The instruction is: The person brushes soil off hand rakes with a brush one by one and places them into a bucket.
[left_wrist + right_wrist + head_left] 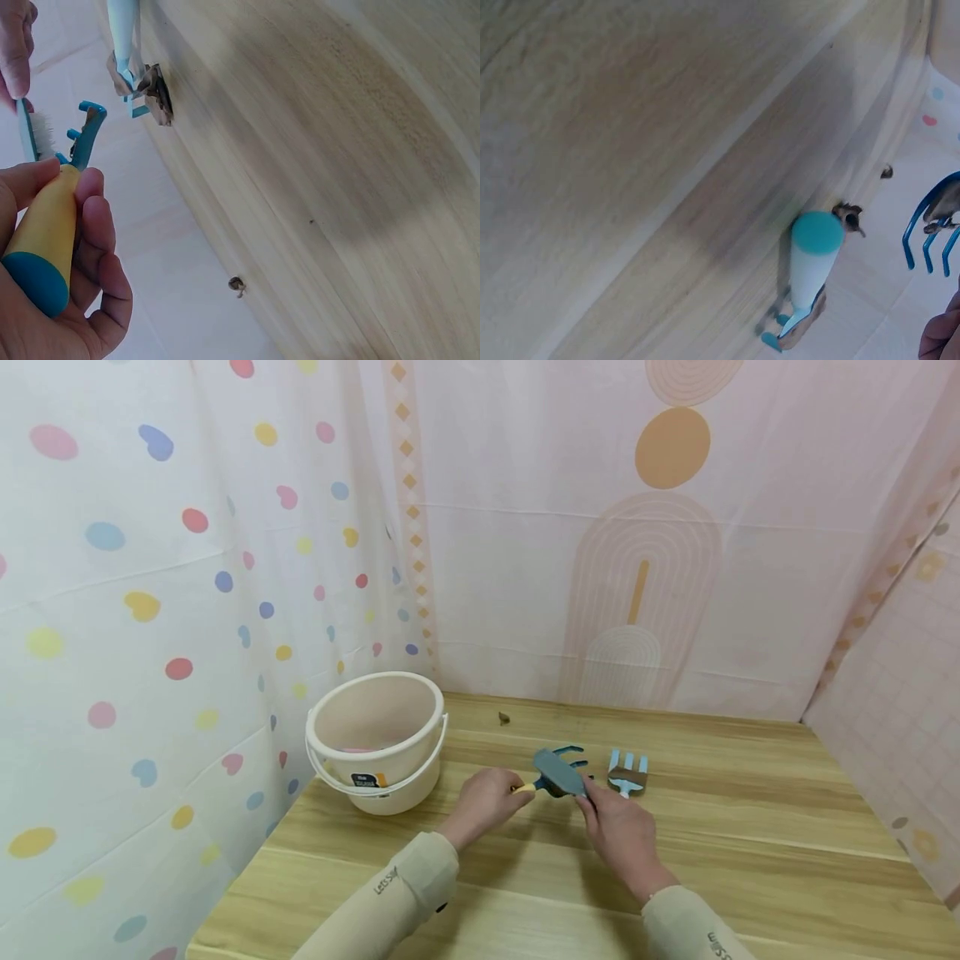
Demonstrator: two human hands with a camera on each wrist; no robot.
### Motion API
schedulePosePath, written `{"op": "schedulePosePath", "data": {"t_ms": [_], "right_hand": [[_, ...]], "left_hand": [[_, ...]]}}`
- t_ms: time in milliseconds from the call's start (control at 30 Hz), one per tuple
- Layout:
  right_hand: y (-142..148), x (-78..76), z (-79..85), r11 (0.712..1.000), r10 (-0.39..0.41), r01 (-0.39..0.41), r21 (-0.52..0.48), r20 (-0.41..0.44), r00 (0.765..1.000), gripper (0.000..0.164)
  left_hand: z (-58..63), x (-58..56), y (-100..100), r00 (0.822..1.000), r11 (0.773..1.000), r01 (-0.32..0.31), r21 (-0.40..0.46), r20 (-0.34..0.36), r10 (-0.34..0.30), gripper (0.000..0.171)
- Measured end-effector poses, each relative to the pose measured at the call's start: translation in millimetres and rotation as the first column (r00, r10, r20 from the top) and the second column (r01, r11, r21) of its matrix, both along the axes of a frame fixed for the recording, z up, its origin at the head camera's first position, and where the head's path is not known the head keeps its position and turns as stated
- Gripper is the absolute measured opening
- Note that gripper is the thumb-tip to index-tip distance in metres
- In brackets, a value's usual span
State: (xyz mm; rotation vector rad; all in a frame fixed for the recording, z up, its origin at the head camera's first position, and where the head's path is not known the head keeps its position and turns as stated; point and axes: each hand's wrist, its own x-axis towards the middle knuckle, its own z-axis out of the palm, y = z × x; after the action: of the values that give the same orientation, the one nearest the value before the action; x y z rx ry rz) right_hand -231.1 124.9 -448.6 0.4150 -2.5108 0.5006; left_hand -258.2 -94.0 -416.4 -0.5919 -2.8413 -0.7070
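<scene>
My left hand grips the yellow handle of a small garden hand rake, whose blue curved tines carry brown residue. In my right hand is a brush with a blue-grey back and white bristles. The head view has the brush over the rake head; in the left wrist view its bristles face the tines. Just beyond the right hand, a light-blue garden fork lies on the table, a brown clump across its tines. Most of my right hand is outside its own wrist view.
A white bucket with a lowered handle stands left of my hands, something pink inside. A small brown scrap lies near the back of the wooden table. Patterned curtains hang behind and along both sides.
</scene>
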Motion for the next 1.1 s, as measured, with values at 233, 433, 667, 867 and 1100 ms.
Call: {"op": "schedulePosePath", "data": {"t_ms": [233, 433, 667, 867, 1100], "right_hand": [[6.5, -4.0, 2.0, 0.996, -0.086, 0.09, -0.023, 0.15, 0.985, 0.034], [11.9, -5.3, 1.9, 0.992, -0.114, 0.123, -0.033, 0.198, 0.974, 0.035], [15.3, -4.7, 2.3, 0.991, -0.118, 0.13, -0.035, 0.225, 0.967, 0.036], [15.7, -2.7, 3.6, 0.993, -0.096, 0.105, -0.06, 0.131, 0.987, 0.03], [9.3, -0.4, -1.6, 0.997, 0.077, -0.077, -0.008, 0.043, 0.996, 0.026]], "left_hand": [[-1.3, 3.8, 2.8, 1.0, 1.0, 0.015, -0.003, 0.024, -0.015, 0.037], [-3.5, 5.3, 3.6, 0.999, 1.0, 0.029, -0.001, 0.032, -0.028, 0.035], [-5.3, 4.8, 3.6, 0.999, 0.999, 0.03, -0.03, 0.029, -0.029, 0.038], [-8.3, 3.1, 0.7, 1.0, 0.998, -0.01, -0.056, 0.028, 0.011, 0.044], [-7.0, 1.6, -0.6, 1.0, 0.999, -0.014, -0.049, 0.01, 0.014, 0.049]]}}
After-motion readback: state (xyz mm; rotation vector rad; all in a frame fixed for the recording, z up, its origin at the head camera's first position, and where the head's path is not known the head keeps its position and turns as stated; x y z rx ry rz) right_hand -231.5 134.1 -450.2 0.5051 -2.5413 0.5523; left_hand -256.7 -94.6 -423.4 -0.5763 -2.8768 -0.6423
